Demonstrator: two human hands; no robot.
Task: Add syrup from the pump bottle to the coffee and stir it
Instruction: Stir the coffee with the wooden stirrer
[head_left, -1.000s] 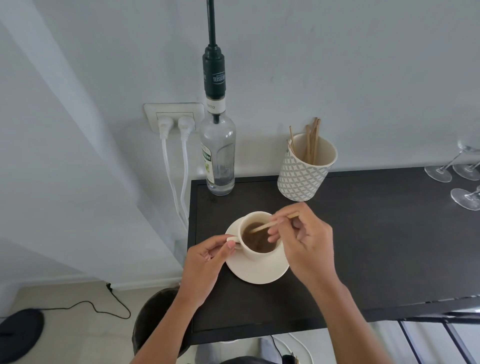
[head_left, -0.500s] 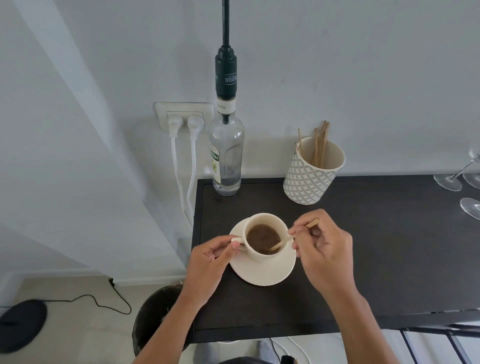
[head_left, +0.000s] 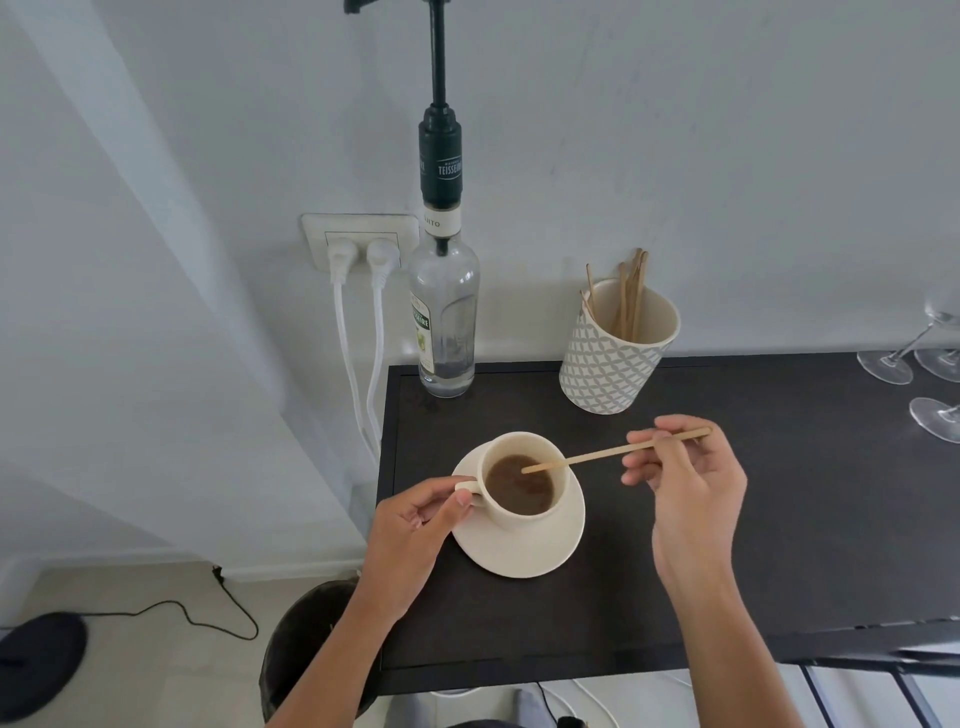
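Note:
A cream cup (head_left: 519, 512) of brown coffee stands on a cream saucer (head_left: 524, 556) near the left end of the black table (head_left: 779, 545). My left hand (head_left: 410, 535) pinches the cup's handle. My right hand (head_left: 685, 488) is to the right of the cup and holds a thin wooden stirrer (head_left: 613, 451) by its far end; the stirrer slants down with its tip over the coffee. The clear syrup pump bottle (head_left: 444, 322) with a dark green pump stands at the table's back left corner, nearly empty.
A patterned cup (head_left: 613, 364) with several wooden stirrers stands behind the coffee cup, to its right. Wine glasses (head_left: 914, 364) are at the far right edge. Two white plugs sit in a wall socket (head_left: 358, 244) left of the bottle. A dark bin (head_left: 306, 644) is below the table's left edge.
My right hand has drawn back to the right, away from the cup, and the stirrer now reaches in at a shallow slant. My left hand stays on the handle.

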